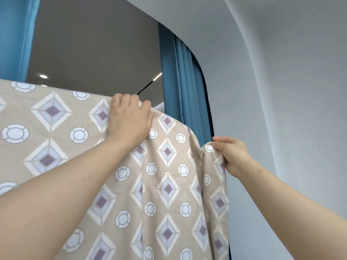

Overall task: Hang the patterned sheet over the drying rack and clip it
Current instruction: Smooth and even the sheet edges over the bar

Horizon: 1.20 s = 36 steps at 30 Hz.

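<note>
Left of the patterned sheet (56, 128) we see a blue curtain strip (16, 34), and a ceiling spot (43, 76) shows above the sheet's top fold. The sheet is draped over something high up. We take it for the drying rack, but the bar itself is hidden under the cloth.

Our left hand (129, 117) sits on the sheet's top fold, fingers curled over it and gripping. We judge it pins the cloth to the bar so nothing slides off while the other end gets pulled. Right of that hand the fold sags down toward the sheet's right edge.

Our right hand (231, 156) pinches that edge between thumb and fingers, lower than the left hand, likely to tug the slack corner out along the bar. The hands are well apart.

Behind the sheet's right edge is a pleated blue curtain (185, 81), then a pale wall (281, 91).

The sheet's long axis runs left-right along the fold. The free length hangs straight down, printed face toward us. No clip in view, so clipping is not yet done.
</note>
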Motion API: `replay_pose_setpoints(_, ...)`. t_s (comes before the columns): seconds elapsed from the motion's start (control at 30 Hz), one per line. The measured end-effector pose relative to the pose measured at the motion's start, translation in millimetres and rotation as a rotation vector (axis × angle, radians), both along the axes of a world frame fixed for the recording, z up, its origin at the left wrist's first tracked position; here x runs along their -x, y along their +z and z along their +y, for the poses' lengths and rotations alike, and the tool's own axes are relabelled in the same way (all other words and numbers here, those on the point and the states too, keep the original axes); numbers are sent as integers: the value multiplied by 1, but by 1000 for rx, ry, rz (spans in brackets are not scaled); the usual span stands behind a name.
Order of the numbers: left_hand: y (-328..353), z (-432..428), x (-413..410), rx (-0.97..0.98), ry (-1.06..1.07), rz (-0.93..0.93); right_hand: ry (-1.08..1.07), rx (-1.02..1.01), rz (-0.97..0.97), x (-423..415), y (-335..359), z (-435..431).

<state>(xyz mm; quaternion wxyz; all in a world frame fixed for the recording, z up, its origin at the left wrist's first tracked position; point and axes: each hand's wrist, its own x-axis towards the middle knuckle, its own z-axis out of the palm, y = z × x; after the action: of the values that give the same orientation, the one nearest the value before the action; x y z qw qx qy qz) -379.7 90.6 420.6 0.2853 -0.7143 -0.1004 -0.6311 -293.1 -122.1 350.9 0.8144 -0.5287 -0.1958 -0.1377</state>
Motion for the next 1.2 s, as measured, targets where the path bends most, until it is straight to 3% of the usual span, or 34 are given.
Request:
replay_pose_setpoints(0.23, 4, 5, -1, -33, -9, -53, -446, -117, -88, -2, 14, -42)
replay_pose_setpoints(0.37, 5, -12, -3, 119, -49, 25, -365, 241, -137, 2, 12, -51)
replay_pose_setpoints(0.43, 7, -22, -7, 112, -45, 65, -449, 379, -150, 4, 11, -58)
replay_pose_setpoints(0.63, 18, -53, -31, 62, -31, 261, -601, 354, -208, 8, 14, -73)
replay_pose_setpoints(0.73, 28, -66, -39, 155, -219, 212, -604, 306, -182, 7, 16, -79)
replay_pose_setpoints(0.9, 29, -89, -50, 139, -459, 187, -626, 341, -131, -1, 19, -88)
replay_pose_setpoints(1.07, 27, -92, -55, 99, -446, 217, -677, 451, -109, -8, 17, -89)
replay_pose_setpoints(1.2, 22, -91, -55, 111, -312, 425, -650, 495, -98, -16, 14, -85)
